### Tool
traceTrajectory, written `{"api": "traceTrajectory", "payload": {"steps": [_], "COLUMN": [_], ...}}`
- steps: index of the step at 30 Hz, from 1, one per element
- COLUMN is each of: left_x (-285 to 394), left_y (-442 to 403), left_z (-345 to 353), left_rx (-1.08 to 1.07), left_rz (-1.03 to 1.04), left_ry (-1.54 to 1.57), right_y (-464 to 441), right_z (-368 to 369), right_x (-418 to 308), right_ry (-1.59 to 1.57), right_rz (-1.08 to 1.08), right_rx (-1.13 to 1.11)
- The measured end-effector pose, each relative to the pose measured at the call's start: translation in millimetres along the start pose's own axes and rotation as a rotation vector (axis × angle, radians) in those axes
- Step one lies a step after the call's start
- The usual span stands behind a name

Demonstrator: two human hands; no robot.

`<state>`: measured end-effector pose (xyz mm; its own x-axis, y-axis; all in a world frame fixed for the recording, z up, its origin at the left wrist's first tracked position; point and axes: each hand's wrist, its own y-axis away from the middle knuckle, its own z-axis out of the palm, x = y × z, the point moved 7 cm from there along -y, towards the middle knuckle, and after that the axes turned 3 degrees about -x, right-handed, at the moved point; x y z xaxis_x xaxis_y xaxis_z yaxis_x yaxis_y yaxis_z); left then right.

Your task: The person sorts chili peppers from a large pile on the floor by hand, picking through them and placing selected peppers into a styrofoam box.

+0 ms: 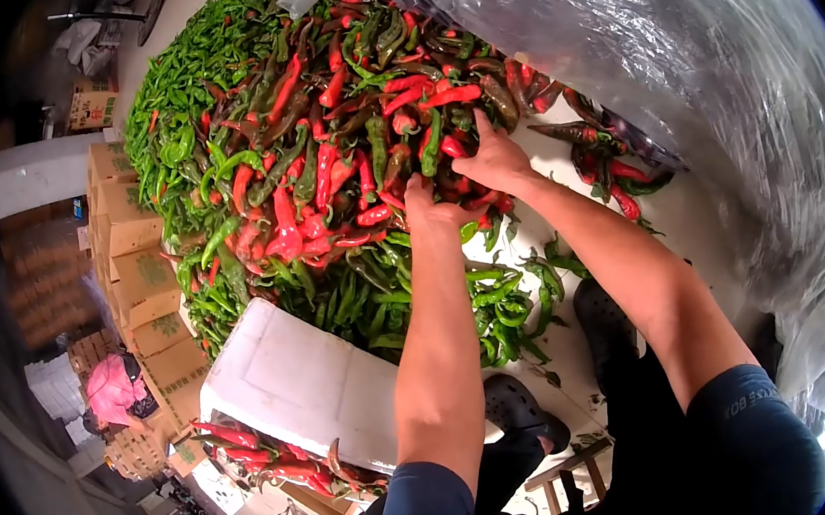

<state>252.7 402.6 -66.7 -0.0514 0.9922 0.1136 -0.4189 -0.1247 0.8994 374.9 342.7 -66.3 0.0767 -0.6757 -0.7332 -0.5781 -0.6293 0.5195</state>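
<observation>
A large heap of red, green and dark chili peppers [287,224] lies in front of me. My left hand [436,208] reaches onto the heap's near right side, thumb apart from the fingers, fingertips partly sunk among red peppers. Just beyond it, my right hand [496,158] touches the heap's edge with its fingers spread. A short red pepper [453,148] lies by its fingertips, and a green pepper [430,149] sits between the two hands. No pepper is visibly gripped in either hand.
A white foam box [305,372] stands by my left forearm, with red peppers [286,460] beside it. Clear plastic sheeting [674,64] hangs at the upper right. Cardboard boxes [146,260] line the left. A person in pink [114,389] is at the lower left. Loose peppers [603,162] lie right.
</observation>
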Motion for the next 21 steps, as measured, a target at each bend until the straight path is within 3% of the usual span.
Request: {"api": "traceTrajectory", "payload": {"steps": [2,4,5,7,10,13,21], "left_x": [-16.6,-25.1,-35.1,-53.6,-71.2,-71.5,-122.8], "left_y": [15.0,10.1,14.3,15.9,-3.7,2.6,46.4], "left_z": [6.2,-0.8,-4.6,-15.0,-31.6,-25.5,-21.3], "left_rx": [-0.025,-0.063,-0.087,-0.054,-0.062,-0.037,-0.246], "left_rz": [0.037,0.204,0.342,0.341,0.290,0.212,0.466], "left_ry": [0.041,-0.084,-0.003,0.066,0.198,0.096,0.142], "right_y": [12.0,26.7,34.4,44.0,34.2,48.8,106.7], "right_z": [-11.8,-15.8,-16.3,-13.2,-6.4,-17.4,-38.9], "right_x": [5.7,21.1,34.1,55.1,68.9,54.2,61.2], "right_ry": [-0.217,-0.554,-0.650,-0.888,-0.938,-0.890,-0.820], "right_rz": [-0.057,-0.190,-0.180,-0.184,-0.124,-0.064,-0.299], "right_rx": [-0.145,-0.297,-0.336,-0.355,-0.349,-0.362,-0.404]}}
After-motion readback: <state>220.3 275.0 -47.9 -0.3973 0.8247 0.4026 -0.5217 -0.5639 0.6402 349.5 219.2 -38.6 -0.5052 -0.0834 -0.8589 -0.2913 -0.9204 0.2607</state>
